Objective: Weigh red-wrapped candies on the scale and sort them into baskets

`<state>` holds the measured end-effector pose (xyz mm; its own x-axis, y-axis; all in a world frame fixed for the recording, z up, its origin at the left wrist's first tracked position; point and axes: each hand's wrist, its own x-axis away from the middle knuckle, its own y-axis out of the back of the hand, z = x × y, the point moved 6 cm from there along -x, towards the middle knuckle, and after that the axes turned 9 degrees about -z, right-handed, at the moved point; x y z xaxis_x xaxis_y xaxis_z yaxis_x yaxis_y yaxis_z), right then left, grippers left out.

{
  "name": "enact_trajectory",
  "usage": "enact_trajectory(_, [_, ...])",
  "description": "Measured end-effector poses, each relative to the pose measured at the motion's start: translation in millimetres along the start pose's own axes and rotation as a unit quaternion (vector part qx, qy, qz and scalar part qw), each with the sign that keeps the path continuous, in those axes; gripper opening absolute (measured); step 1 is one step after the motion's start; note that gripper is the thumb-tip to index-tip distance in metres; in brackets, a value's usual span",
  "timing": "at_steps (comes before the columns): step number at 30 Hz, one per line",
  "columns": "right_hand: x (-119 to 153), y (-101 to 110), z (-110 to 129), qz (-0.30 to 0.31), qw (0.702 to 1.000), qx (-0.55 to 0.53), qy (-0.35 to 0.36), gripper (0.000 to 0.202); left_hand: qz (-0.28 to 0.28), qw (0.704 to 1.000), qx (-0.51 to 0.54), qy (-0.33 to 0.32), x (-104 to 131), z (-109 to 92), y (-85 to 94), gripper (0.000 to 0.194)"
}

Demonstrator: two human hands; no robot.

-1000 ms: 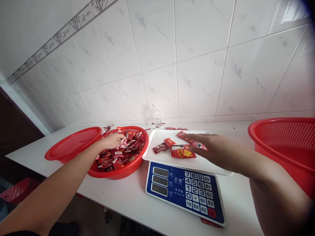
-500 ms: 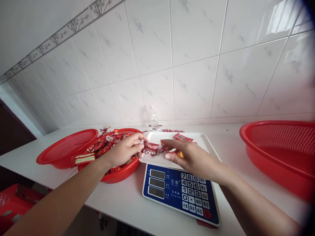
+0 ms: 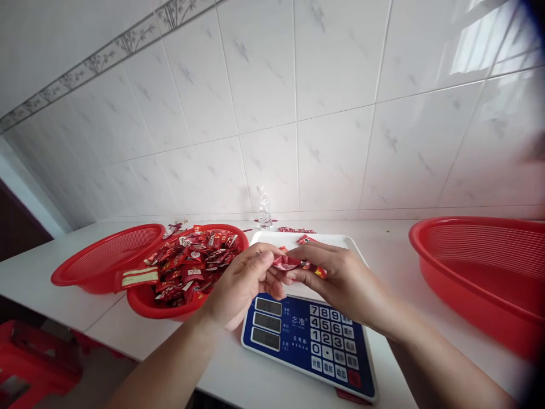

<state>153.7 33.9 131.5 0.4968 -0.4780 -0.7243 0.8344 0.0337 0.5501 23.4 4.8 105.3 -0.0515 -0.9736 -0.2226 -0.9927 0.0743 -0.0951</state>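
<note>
Over the scale's white tray (image 3: 344, 241), my left hand (image 3: 247, 275) and my right hand (image 3: 336, 267) are close together. Both hands have their fingers closed on a small red packet (image 3: 286, 263) held between them. Under the right fingers shows a red and yellow packet (image 3: 318, 269); I cannot tell if it is held or lies on the tray. Another red packet (image 3: 305, 239) rests at the tray's back. In front is the blue panel of the electronic scale (image 3: 298, 343), with a keypad and three small displays.
Left of the scale stands a red basket (image 3: 147, 309) heaped with red packets (image 3: 193, 272). Behind it is another red basket (image 3: 102, 261). A large red basket (image 3: 477, 284) is at right. A clear bottle (image 3: 264, 209) stands by the tiled wall. A red stool (image 3: 38, 363) is lower left.
My left hand has moved right, away from the basket and close to my right hand. The red packet, earlier spread flat between them, now appears tilted and folded among the fingers.
</note>
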Motion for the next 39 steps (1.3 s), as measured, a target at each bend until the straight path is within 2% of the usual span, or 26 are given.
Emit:
enact_trajectory(2, [1.1, -2.8, -7.0, 0.014, 0.998, 0.063, 0.012, 0.024, -0.039, 0.997, -0.062, -0.023, 1.5, 4.3, 6.5, 0.024])
enact_trajectory(4, [2.3, -4.9, -17.1, 0.025, 0.992, 0.124, 0.014, 0.029, -0.1, 0.975, -0.186, -0.063, 3.5, 3.2, 23.6, 0.02])
enact_trajectory(7, [4.0, -2.2, -31.0, 0.034, 0.983, 0.181, -0.01, 0.034, -0.178, 0.897, -0.391, -0.104, 8.0, -4.7, 60.9, 0.019])
enact_trajectory(10, [5.2, 9.4, -39.5, 0.047, 0.976, 0.206, -0.055, 0.037, -0.187, 0.803, -0.558, -0.097, 11.5, -6.7, 94.2, 0.025])
enact_trajectory(12, [5.4, 20.1, -46.7, 0.056, 0.971, 0.212, -0.095, 0.038, -0.19, 0.762, -0.613, -0.087, 13.6, -1.9, 107.4, 0.032])
enact_trajectory(14, [5.2, 30.9, -59.8, 0.055, 0.963, 0.222, -0.141, 0.04, -0.194, 0.748, -0.616, -0.152, 16.6, 2.2, 103.6, 0.032])
enact_trajectory(17, [6.8, 39.2, -91.1, 0.057, 0.945, 0.241, -0.214, 0.047, -0.164, 0.727, -0.582, -0.325, 24.4, 12.3, 72.6, 0.028])
enact_trajectory(18, [8.4, 37.4, -102.5, 0.069, 0.939, 0.238, -0.238, 0.05, -0.145, 0.715, -0.568, -0.38, 27.0, 17.7, 60.1, 0.029])
enact_trajectory(20, [12.4, 24.4, -120.3, 0.119, 0.933, 0.209, -0.266, 0.058, -0.109, 0.698, -0.548, -0.448, 28.2, 31.4, 39.9, 0.032])
enact_trajectory(23, [17.0, -3.5, -127.3, 0.185, 0.934, 0.172, -0.252, 0.068, -0.105, 0.696, -0.509, -0.496, 24.8, 46.3, 27.0, 0.032])
enact_trajectory(26, [23.4, -31.3, -117.4, 0.252, 0.933, 0.142, -0.216, 0.08, -0.133, 0.714, -0.441, -0.527, 26.0, 49.1, 30.8, 0.03])
enact_trajectory(28, [25.9, -41.9, -109.1, 0.265, 0.933, 0.147, -0.193, 0.075, -0.142, 0.718, -0.404, -0.548, 31.4, 47.1, 37.3, 0.03])
enact_trajectory(31, [24.9, -46.7, -101.3, 0.24, 0.941, 0.179, -0.157, 0.048, -0.153, 0.714, -0.384, -0.565, 39.7, 42.9, 49.3, 0.03])
enact_trajectory(33, [23.6, -46.4, -101.1, 0.214, 0.944, 0.203, -0.146, 0.038, -0.168, 0.717, -0.377, -0.562, 42.2, 41.3, 57.0, 0.03])
enact_trajectory(35, [22.7, -45.5, -103.8, 0.186, 0.946, 0.223, -0.146, 0.034, -0.175, 0.721, -0.37, -0.559, 43.0, 41.5, 60.7, 0.03])
enact_trajectory(39, [20.1, -39.3, -109.0, 0.125, 0.946, 0.255, -0.158, 0.036, -0.155, 0.733, -0.355, -0.559, 41.6, 45.8, 56.7, 0.024])
